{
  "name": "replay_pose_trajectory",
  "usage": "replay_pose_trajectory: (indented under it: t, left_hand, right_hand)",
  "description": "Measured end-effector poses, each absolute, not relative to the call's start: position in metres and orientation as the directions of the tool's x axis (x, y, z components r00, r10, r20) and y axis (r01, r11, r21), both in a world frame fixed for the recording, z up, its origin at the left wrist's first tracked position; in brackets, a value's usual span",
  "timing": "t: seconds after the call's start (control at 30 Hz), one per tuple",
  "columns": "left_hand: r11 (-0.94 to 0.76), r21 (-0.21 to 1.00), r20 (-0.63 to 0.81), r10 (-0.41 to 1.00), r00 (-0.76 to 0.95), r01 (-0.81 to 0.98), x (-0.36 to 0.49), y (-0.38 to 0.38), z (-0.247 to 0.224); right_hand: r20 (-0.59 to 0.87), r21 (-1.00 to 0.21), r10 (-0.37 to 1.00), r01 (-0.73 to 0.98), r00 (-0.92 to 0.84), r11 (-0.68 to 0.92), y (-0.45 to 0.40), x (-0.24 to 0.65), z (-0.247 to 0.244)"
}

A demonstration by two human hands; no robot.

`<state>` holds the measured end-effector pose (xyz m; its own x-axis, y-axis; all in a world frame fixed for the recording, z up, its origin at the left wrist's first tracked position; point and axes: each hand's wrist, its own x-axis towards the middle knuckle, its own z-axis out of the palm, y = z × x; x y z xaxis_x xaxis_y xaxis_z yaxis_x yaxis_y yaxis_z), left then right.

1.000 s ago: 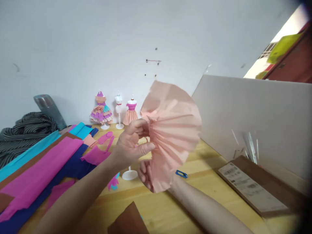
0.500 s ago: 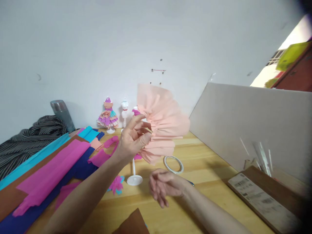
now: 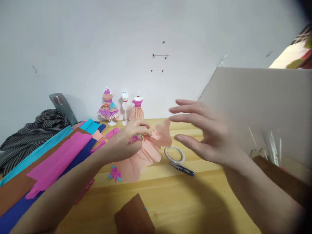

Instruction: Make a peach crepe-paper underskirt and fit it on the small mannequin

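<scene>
Peach frill (image 3: 137,162), flared edge, right hand (image 3: 212,135) (spread)

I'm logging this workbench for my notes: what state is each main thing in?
Peach paper: pleated, fanned out
Left hand: fingers curled at the paper, grip unclear
Right hand: open, empty
Tape roll: lying flat
Snips: lying down, blades unclear
Striped cloth: bunched up
Left mannequin: upright, dressed
Middle mannequin: upright, no skirt
Right mannequin: upright, dressed

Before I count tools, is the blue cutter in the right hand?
No, the blue cutter lies on the table, apart from the right hand.
</scene>
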<state>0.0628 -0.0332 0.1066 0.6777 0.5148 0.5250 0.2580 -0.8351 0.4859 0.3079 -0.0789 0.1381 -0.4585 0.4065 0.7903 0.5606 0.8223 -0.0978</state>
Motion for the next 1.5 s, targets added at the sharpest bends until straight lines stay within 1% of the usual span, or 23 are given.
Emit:
replay_pose_trajectory:
  t: [0.03,0.07,0.13,0.2,0.3,0.37,0.43,0.5,0.6,0.7,0.77,0.9,1.07,1.3,1.4,1.5]
  left_hand:
    - [-0.84,0.469,0.497,0.506,0.705,0.273,0.066,-0.036,0.107]
    - [-0.843,0.459,0.472,0.5,0.726,0.281,0.069,-0.039,0.107]
    - [-0.836,0.47,0.432,0.499,0.751,0.285,0.074,-0.044,0.108]
    - [-0.821,0.502,0.414,0.505,0.757,0.272,0.076,-0.045,0.107]
    - [-0.802,0.549,0.406,0.502,0.764,0.235,0.078,-0.042,0.101]
    - [-0.786,0.579,0.401,0.507,0.763,0.218,0.079,-0.037,0.092]
    - [-0.78,0.597,0.418,0.502,0.757,0.188,0.08,-0.032,0.081]
    - [-0.791,0.595,0.471,0.489,0.734,0.145,0.082,-0.028,0.071]
    - [-0.793,0.597,0.506,0.487,0.711,0.119,0.085,-0.026,0.062]
    - [-0.756,0.637,0.462,0.531,0.711,0.151,0.089,-0.027,0.061]
    - [-0.726,0.664,0.45,0.577,0.681,0.176,0.092,-0.03,0.061]
    - [-0.676,0.71,0.458,0.655,0.601,0.196,0.099,-0.036,0.061]
    - [-0.574,0.808,0.415,0.715,0.563,0.133,0.102,-0.037,0.061]
    - [-0.401,0.916,0.329,0.758,0.563,0.003,0.101,-0.03,0.055]
    - [-0.323,0.945,0.298,0.772,0.561,-0.056,0.101,-0.026,0.05]
    - [-0.304,0.951,0.275,0.766,0.581,-0.049,0.099,-0.025,0.048]
  right_hand:
    - [0.753,-0.059,0.388,0.533,-0.531,0.844,-0.076,0.301,0.14]
    - [0.708,-0.055,0.4,0.519,-0.582,0.853,-0.073,0.296,0.141]
    - [0.618,-0.086,0.442,0.503,-0.65,0.86,-0.065,0.291,0.138]
    - [0.568,-0.135,0.482,0.502,-0.667,0.854,-0.059,0.291,0.133]
    - [0.581,-0.192,0.527,0.524,-0.621,0.83,-0.055,0.293,0.123]
    - [0.602,-0.192,0.532,0.539,-0.595,0.82,-0.056,0.294,0.118]
    - [0.617,-0.157,0.517,0.55,-0.593,0.82,-0.057,0.294,0.116]
    - [0.623,-0.105,0.501,0.57,-0.601,0.815,-0.059,0.294,0.116]
    - [0.617,0.008,0.472,0.605,-0.63,0.796,-0.063,0.294,0.114]
    - [0.604,0.153,0.448,0.648,-0.659,0.746,-0.068,0.292,0.108]
    - [0.61,0.237,0.428,0.669,-0.667,0.704,-0.071,0.289,0.101]
    - [0.663,0.342,0.347,0.681,-0.663,0.647,-0.072,0.282,0.087]
    - [0.704,0.382,0.288,0.688,-0.649,0.617,-0.072,0.277,0.078]
    - [0.728,0.343,0.273,0.679,-0.629,0.649,-0.072,0.276,0.073]
    - [0.727,0.339,0.282,0.685,-0.626,0.645,-0.073,0.276,0.071]
    - [0.716,0.364,0.283,0.687,-0.639,0.63,-0.074,0.277,0.071]
